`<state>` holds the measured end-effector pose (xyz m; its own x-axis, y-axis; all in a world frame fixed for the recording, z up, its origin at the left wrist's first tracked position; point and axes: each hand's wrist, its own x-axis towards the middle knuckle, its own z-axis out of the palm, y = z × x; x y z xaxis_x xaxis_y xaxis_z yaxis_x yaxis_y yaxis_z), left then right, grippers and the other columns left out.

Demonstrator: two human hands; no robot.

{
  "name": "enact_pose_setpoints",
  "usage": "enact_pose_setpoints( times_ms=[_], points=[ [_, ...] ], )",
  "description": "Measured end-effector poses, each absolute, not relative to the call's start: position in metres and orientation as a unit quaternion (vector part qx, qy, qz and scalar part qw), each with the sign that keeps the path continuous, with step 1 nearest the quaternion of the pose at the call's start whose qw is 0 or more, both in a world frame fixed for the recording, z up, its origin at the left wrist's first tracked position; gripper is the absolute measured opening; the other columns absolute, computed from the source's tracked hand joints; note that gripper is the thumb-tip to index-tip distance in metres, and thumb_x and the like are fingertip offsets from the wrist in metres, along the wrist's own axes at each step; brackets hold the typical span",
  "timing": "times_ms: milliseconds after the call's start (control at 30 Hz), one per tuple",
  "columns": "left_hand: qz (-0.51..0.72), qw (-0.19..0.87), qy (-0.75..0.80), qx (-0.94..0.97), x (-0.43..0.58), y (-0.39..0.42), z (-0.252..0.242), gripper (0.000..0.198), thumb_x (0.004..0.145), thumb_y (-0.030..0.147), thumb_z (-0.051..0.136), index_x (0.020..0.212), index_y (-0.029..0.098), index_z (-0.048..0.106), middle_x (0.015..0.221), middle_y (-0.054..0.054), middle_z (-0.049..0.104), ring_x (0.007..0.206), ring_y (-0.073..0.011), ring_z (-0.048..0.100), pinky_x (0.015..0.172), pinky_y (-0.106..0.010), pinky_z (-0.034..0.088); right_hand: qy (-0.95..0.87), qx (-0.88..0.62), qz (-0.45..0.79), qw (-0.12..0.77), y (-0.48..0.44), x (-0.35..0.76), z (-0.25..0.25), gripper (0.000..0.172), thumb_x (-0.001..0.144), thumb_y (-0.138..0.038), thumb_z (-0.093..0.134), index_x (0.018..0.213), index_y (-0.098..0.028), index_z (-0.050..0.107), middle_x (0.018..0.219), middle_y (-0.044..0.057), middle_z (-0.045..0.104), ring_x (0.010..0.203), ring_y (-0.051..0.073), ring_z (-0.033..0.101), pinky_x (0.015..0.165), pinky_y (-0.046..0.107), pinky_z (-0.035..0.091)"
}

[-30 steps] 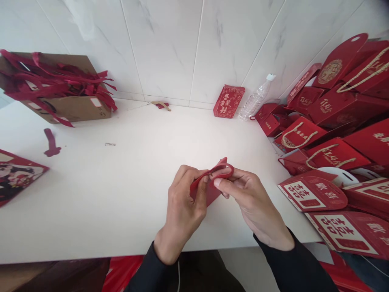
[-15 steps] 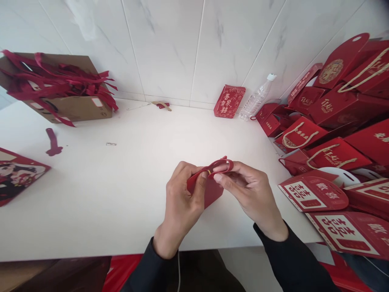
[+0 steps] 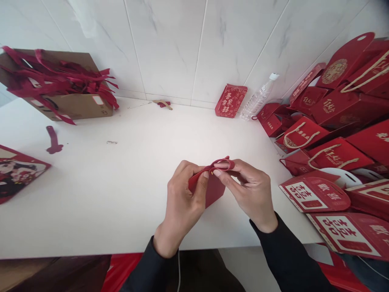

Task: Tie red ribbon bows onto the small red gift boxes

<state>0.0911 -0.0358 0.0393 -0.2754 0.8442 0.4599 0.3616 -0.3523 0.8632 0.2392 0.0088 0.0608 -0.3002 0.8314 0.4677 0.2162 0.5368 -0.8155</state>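
Note:
Both my hands hold a small red paper piece (image 3: 214,187) just above the white table (image 3: 121,174), near its front edge. My left hand (image 3: 182,198) pinches its left side with thumb and fingers closed. My right hand (image 3: 251,190) pinches the folded top flap from the right, fingers closed on it. The fingers hide part of the red piece.
A cardboard box (image 3: 65,103) stuffed with dark red ribbons sits at the back left. A loose ribbon piece (image 3: 53,140) and a printed red sheet (image 3: 15,172) lie at left. A red packet (image 3: 230,100) and plastic bottle (image 3: 258,97) lean against the tiled wall. Several red gift bags (image 3: 334,134) pile at right.
My hands have shifted slightly and kept working the top flap of the red piece; the flap looks flatter and more closed than before.

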Motion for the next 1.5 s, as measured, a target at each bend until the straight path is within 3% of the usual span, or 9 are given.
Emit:
enact_pose_setpoints(
  times_ms=[267,567,767,1167,1500],
  points=[
    [0.583,0.201,0.521,0.590,0.091,-0.038,0.039,0.011,0.096,0.015,0.060,0.098,0.023,0.068,0.086,0.001,0.063,0.079,-0.0113,0.060,0.066,-0.025,0.049,-0.752,-0.379,0.242,0.482,0.007,0.235,0.059,0.009,0.094,-0.017,0.068,0.096,-0.025,0.064,0.091,0.001,0.066,0.074,0.017,0.064,0.067,0.032,0.055],
    [0.583,0.127,0.537,0.596,0.096,-0.036,0.037,0.010,0.092,0.013,0.063,0.097,0.021,0.067,0.083,0.000,0.066,0.075,-0.0121,0.061,0.062,-0.025,0.050,-0.730,-0.401,0.300,0.465,0.004,0.239,0.059,0.007,0.095,-0.021,0.068,0.096,-0.025,0.063,0.093,0.002,0.070,0.081,0.019,0.067,0.075,0.034,0.058],
    [0.598,0.094,0.555,0.570,0.100,-0.032,0.037,0.010,0.088,0.011,0.064,0.089,0.020,0.068,0.079,0.001,0.065,0.069,-0.0105,0.061,0.059,-0.024,0.050,-0.753,-0.347,0.337,0.446,0.007,0.244,0.057,0.016,0.094,-0.016,0.068,0.106,-0.024,0.063,0.099,0.002,0.065,0.088,0.018,0.066,0.083,0.035,0.056],
    [0.590,0.103,0.542,0.589,0.101,-0.034,0.036,0.010,0.091,0.011,0.062,0.091,0.020,0.066,0.080,0.001,0.063,0.070,-0.0107,0.060,0.059,-0.024,0.049,-0.700,-0.398,0.393,0.444,0.008,0.242,0.065,0.012,0.091,-0.029,0.075,0.094,-0.024,0.064,0.091,0.001,0.067,0.082,0.019,0.065,0.077,0.033,0.058],
    [0.598,0.138,0.560,0.557,0.099,-0.033,0.038,0.012,0.090,0.011,0.063,0.085,0.021,0.067,0.077,0.001,0.062,0.068,-0.0110,0.059,0.057,-0.025,0.048,-0.704,-0.371,0.443,0.413,0.012,0.244,0.069,0.005,0.094,-0.022,0.069,0.099,-0.024,0.067,0.098,0.002,0.067,0.089,0.018,0.065,0.082,0.031,0.055]
  ],
)
